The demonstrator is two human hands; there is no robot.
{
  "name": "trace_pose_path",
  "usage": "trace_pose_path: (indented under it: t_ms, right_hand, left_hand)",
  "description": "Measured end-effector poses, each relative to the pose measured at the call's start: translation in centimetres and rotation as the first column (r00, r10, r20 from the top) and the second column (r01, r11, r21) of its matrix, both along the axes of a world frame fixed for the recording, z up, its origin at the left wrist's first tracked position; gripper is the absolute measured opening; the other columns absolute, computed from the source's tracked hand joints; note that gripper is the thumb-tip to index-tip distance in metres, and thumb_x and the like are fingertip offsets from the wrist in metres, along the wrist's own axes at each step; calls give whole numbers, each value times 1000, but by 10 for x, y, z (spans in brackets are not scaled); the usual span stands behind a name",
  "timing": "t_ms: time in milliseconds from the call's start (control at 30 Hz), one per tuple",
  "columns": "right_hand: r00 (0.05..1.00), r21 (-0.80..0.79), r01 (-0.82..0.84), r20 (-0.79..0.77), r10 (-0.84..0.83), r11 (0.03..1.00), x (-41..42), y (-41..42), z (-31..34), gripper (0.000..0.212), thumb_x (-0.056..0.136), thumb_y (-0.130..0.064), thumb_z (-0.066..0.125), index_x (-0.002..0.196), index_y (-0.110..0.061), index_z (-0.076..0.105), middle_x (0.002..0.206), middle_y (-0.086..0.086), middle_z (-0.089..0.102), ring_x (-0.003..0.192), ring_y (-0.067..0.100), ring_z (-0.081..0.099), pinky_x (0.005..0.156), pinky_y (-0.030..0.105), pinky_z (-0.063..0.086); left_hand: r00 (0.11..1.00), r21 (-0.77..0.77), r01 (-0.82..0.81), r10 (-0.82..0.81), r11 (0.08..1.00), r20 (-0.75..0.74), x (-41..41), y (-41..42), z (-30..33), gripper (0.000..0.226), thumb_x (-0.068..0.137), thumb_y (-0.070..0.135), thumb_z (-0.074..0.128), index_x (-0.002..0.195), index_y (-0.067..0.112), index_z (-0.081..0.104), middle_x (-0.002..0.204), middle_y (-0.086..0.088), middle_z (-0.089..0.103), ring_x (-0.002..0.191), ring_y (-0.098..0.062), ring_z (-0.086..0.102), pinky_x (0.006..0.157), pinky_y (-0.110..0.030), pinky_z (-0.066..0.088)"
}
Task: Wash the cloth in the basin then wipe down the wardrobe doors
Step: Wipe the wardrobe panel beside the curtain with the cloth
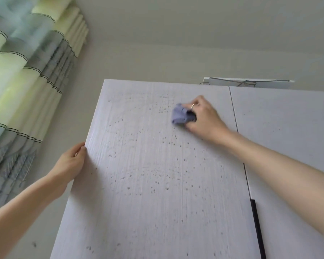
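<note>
The left wardrobe door (153,174) is a pale grey wood-grain panel dotted with small dark specks. High on it, near its right edge, my right hand (202,116) grips a bunched blue-grey cloth (181,115) and presses it against the door. There is a ring on one finger of that hand. My left hand (69,163) holds the door's left edge, thumb on the front, fingers curled behind. The right wardrobe door (288,139) sits beside it across a narrow gap.
A striped green, white and grey curtain (24,86) hangs at the left. A white box with a wire handle (245,83) lies on top of the wardrobe. A black handle strip (256,227) runs along the gap between the doors. Pale wall and ceiling are above.
</note>
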State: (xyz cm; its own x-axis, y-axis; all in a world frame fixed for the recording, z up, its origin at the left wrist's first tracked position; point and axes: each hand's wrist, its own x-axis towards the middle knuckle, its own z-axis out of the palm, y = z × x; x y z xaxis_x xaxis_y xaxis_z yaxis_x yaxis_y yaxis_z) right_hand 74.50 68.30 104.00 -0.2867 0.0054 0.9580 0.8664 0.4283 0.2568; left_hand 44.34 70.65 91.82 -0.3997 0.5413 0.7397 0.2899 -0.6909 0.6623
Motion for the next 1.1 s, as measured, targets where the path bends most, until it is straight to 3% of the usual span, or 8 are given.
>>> trace_pose_path:
  t_ms: [67, 233, 333, 467, 567, 800, 967, 1100]
  right_hand:
    - [987, 30, 57, 151, -61, 998, 3, 0, -6, 46, 84, -11, 62, 130, -11, 56, 114, 14, 47, 107, 27, 44, 94, 34, 39]
    - [902, 46, 192, -402, -158, 980, 36, 3, 57, 34, 90, -10, 50, 121, -2, 57, 125, 22, 42, 120, 35, 36, 96, 34, 32]
    - [852, 40, 207, -498, -160, 978, 23, 8, 64, 31, 92, -11, 46, 119, -3, 58, 128, 23, 39, 121, 37, 34, 97, 33, 30]
    - [992, 110, 53, -117, -40, 992, -35, 11, 33, 31, 89, -12, 52, 118, -5, 61, 115, 20, 45, 112, 33, 39, 95, 32, 33]
    - [941, 176, 88, 308, -139, 980, -44, 12, 13, 45, 78, -1, 57, 123, -6, 60, 109, 18, 51, 104, 32, 44, 90, 38, 37]
    - [857, 35, 207, -488, -164, 978, -15, 8, 60, 37, 91, -11, 48, 128, -12, 54, 128, 17, 41, 121, 34, 34, 94, 37, 32]
    - [1000, 122, -9, 24, 7, 992, -84, 20, 26, 39, 89, -13, 53, 128, -11, 55, 130, 11, 51, 124, 29, 41, 103, 24, 24]
    - [934, 49, 36, 354, -51, 998, -95, 17, 9, 51, 88, -5, 46, 138, -18, 46, 146, -1, 39, 135, 17, 32, 109, 22, 21]
  left_hand:
    - [1000, -2, 7, -7, 1000, 21, -2, 2, 0, 34, 102, 23, 35, 133, 20, 50, 120, -4, 53, 104, -21, 49, 92, -37, 40]
    - [1000, 30, 11, -12, 999, 26, -2, 3, 1, 33, 102, 20, 37, 131, 20, 51, 113, -2, 53, 100, -20, 49, 86, -33, 40]
    - [1000, 44, -5, 5, 999, 11, -3, 4, 0, 32, 102, 20, 37, 130, 21, 53, 111, -2, 53, 99, -20, 49, 86, -33, 40]
    - [1000, 32, -4, 4, 999, -17, -5, 3, 1, 30, 102, 21, 37, 127, 23, 54, 109, -2, 53, 99, -20, 49, 87, -33, 40]
    - [999, 23, 7, -6, 1000, -33, -6, 3, 2, 25, 102, 21, 37, 121, 27, 53, 110, -3, 54, 100, -22, 51, 87, -35, 43]
    - [998, 22, 30, -29, 999, -54, -11, 5, 0, 20, 101, 23, 37, 111, 32, 53, 109, -1, 57, 98, -21, 52, 81, -33, 44]
    - [998, 15, 19, -19, 1000, -61, -10, 5, 2, 21, 102, 22, 36, 111, 31, 53, 108, 0, 56, 96, -20, 52, 75, -30, 44]
    - [996, 1, 24, -24, 1000, -82, -10, 2, 2, 21, 102, 22, 36, 110, 32, 53, 105, -1, 57, 92, -20, 52, 67, -27, 45]
